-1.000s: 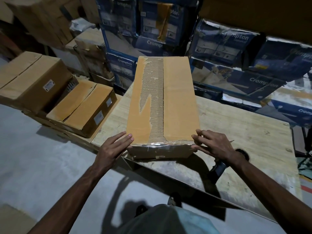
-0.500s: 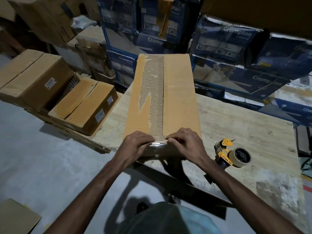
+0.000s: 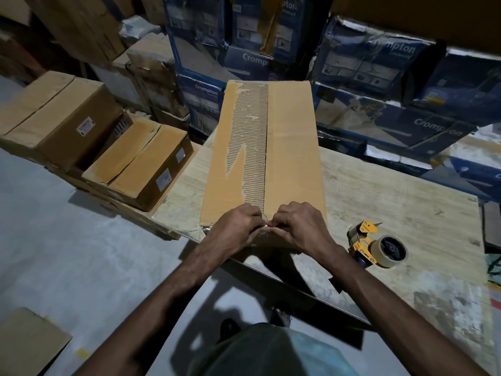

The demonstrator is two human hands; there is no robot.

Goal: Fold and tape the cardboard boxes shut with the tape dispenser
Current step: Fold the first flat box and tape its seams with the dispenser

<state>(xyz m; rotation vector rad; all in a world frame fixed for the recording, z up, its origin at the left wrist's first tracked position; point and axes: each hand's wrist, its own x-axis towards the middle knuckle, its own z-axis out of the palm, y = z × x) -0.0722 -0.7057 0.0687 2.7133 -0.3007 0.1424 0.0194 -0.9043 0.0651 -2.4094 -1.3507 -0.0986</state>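
Note:
A long brown cardboard box (image 3: pixel 290 147) lies lengthwise on the wooden table (image 3: pixel 401 202), flaps closed, with a torn strip of bare corrugation along its centre seam. My left hand (image 3: pixel 238 226) and my right hand (image 3: pixel 298 223) meet at the near end of the seam, fingers curled down and pinching the clear tape at the box's front edge. The yellow tape dispenser (image 3: pixel 376 245) with its tape roll lies on the table to the right of my right hand, untouched.
Two sealed brown boxes (image 3: pixel 62 123) (image 3: pixel 141 161) sit on a low stack left of the table. Blue printed cartons (image 3: pixel 379 77) are piled behind. A flat cardboard piece (image 3: pixel 24 346) lies on the grey floor at the lower left.
Both hands came in from the box's near corners to the middle of the front edge and curled onto the tape. The dispenser, earlier hidden under my right wrist, now shows.

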